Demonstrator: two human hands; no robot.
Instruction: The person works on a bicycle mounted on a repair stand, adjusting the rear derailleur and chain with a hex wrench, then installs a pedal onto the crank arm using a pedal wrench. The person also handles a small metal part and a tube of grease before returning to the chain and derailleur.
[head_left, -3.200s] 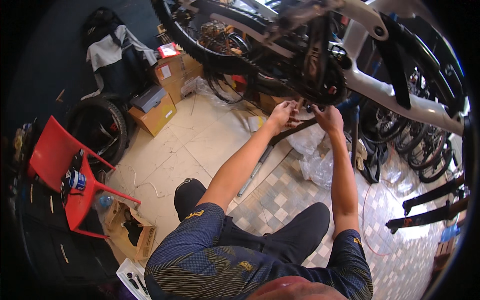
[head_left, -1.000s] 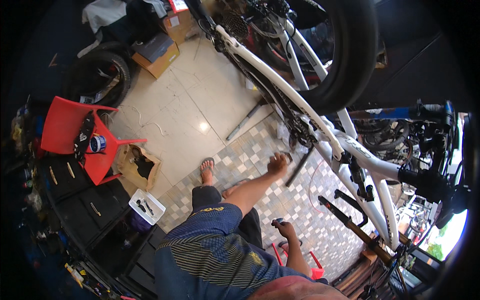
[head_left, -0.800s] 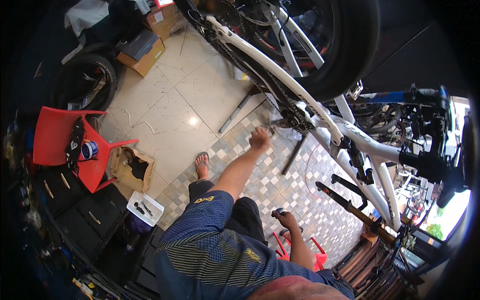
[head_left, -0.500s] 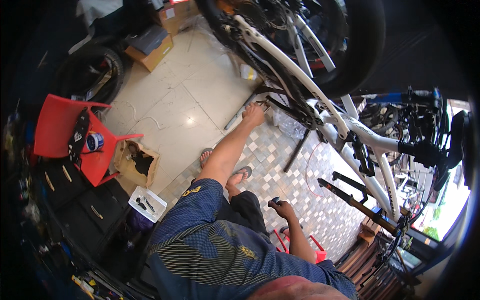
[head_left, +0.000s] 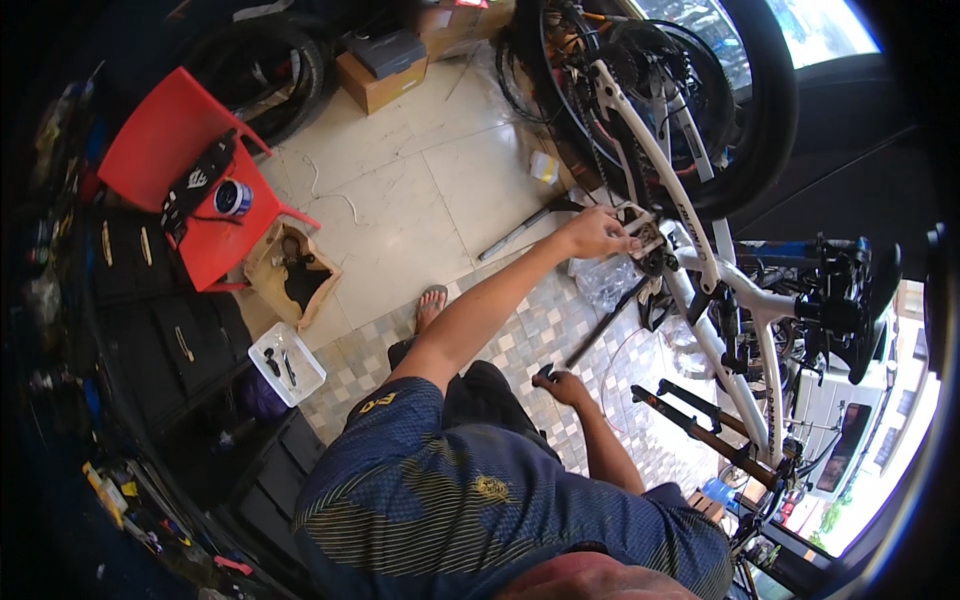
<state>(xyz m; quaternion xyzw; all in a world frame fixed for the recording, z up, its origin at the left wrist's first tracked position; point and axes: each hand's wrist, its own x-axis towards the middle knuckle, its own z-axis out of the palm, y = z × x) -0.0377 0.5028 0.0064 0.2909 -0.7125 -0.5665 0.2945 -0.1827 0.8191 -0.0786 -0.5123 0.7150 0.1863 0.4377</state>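
A white bicycle frame (head_left: 655, 150) with its rear wheel hangs at the right of the view. My left hand (head_left: 596, 234) reaches out to it, fingers closed around the edge of a pedal (head_left: 650, 236) beside the crank. The fingers partly cover the pedal. Lower down, near my body, my right hand (head_left: 568, 388) is curled around a small dark object (head_left: 545, 371); most of it is hidden in the fist, so its kind is unclear.
A red chair (head_left: 215, 235) with a blue-and-white tub (head_left: 233, 198) stands at left. Near it are an open carton (head_left: 318, 295) and a white tray (head_left: 312, 378) of small parts. A fork (head_left: 690, 425) juts out at right. Clear plastic wrap (head_left: 608, 283) lies below the pedal.
My view has shifted, and the left hand has moved right with the pedal, closer to the bicycle frame. My right hand keeps its grip near my body.
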